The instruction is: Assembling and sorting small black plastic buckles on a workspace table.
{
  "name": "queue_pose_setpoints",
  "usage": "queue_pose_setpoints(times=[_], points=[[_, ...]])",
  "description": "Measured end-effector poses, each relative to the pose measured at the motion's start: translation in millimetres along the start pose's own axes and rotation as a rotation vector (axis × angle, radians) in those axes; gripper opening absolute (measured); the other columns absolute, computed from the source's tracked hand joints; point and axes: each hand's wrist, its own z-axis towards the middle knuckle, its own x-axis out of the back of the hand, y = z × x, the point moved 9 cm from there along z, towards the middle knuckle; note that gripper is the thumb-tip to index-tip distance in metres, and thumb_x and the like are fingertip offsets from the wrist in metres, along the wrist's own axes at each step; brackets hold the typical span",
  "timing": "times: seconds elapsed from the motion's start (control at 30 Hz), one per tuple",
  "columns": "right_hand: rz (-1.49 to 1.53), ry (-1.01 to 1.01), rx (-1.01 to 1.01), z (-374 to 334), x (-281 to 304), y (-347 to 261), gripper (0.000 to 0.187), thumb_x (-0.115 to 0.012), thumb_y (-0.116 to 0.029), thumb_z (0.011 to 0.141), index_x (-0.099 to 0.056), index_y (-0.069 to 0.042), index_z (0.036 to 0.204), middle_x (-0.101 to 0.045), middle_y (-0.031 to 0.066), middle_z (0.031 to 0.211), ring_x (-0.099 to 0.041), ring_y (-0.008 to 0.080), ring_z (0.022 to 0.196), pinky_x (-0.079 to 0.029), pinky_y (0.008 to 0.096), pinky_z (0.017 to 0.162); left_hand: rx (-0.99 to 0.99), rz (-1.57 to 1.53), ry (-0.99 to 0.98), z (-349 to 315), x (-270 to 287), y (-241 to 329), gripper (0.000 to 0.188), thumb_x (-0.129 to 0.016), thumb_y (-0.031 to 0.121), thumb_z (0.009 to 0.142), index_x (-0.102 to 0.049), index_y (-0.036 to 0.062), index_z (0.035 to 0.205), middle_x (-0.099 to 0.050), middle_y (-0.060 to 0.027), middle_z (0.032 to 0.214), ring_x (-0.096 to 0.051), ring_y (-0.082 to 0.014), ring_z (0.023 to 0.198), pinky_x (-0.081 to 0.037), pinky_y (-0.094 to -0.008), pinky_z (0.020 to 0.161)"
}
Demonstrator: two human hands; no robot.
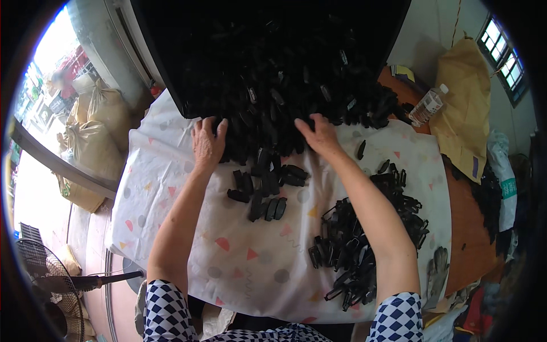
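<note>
Bottle (430, 105) near black heap (270, 117), right forearm (373, 211) in front of smaller pile (343, 242)

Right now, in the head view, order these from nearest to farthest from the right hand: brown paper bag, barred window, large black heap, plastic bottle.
1. Large black heap: beside the right hand.
2. Plastic bottle: right side.
3. Brown paper bag: right, beyond the bottle.
4. Barred window: far upper right.

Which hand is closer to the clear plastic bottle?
Right. The right hand is left of the bottle, apart from it; the left hand is farther left.
</note>
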Motion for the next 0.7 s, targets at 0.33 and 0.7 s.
queue_pose_setpoints(times=[0.33,0.7], points=[[-0.064,0.129,0.202,-33.1,-22.4,-57.9,0.072,-0.059,-0.059,0.081,-0.05,0.002,0.119,-0.054,0.022,0.115,-0.052,0.0401,0.103,-0.044,0.0469,0.09,-0.043,-0.174,-0.12,-14.4,-5.0,18.6,0.046,-0.062,0.044,0.084,-0.061,0.0089,0.113,-0.053,-0.0185,0.117,-0.048,-0.0376,0.109,-0.039,-0.044,0.094],[-0.004,0.015,0.34,-87.2,-32.9,-89.0,0.06,-0.066,-0.05,0.079,-0.055,-0.009,0.121,-0.058,0.0176,0.111,-0.054,0.0382,0.103,-0.046,0.0444,0.089,-0.194,-0.292,-0.154,-64.1,15.1,41.3,0.035,-0.061,0.034,0.085,-0.065,0.009,0.109,-0.055,-0.0148,0.112,-0.051,-0.0337,0.105,-0.041,-0.0407,0.092]])
